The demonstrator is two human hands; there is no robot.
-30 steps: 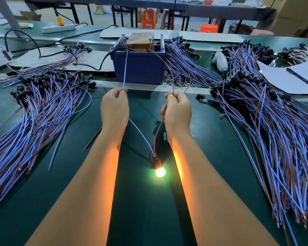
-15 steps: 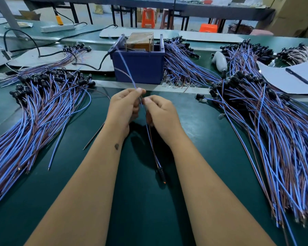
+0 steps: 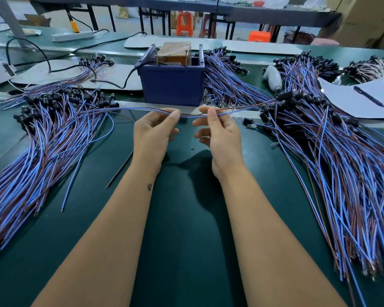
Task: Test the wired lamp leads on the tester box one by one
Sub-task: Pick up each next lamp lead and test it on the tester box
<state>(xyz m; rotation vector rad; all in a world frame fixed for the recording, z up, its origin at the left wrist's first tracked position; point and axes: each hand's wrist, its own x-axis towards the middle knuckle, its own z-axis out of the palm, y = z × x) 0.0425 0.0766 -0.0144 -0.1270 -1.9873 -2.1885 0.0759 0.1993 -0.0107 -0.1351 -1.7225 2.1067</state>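
- Nearest to us, both forearms are reaching out over the green bench top [image 3: 186,251], with a loose brown wire [image 3: 120,168] lying just beside the left wrist.
- Our left hand [image 3: 152,135] is pinching a lamp lead [image 3: 142,109] between thumb and fingertips; our right hand [image 3: 220,134] is pinching the same wired run just beside it, the lower fingers hanging loosely curled.
- The lead is stretching sideways between the hands, one end trailing toward the left pile [image 3: 38,147], the other toward a black lamp holder [image 3: 284,95] at the edge of the right pile [image 3: 353,173].
- We are judging that the lead could snag here: its ends are lying among neighbouring wires, so a pull may drag others along or mix the two piles.
- Farther off, the tester box [image 3: 172,85] is standing well apart from the lead, nothing touching its upright pins [image 3: 186,58].
- A slack pinch could also be letting the thin wires slip before reaching those pins.
- Beyond, a pen [image 3: 368,96] is resting on paper [image 3: 350,103].
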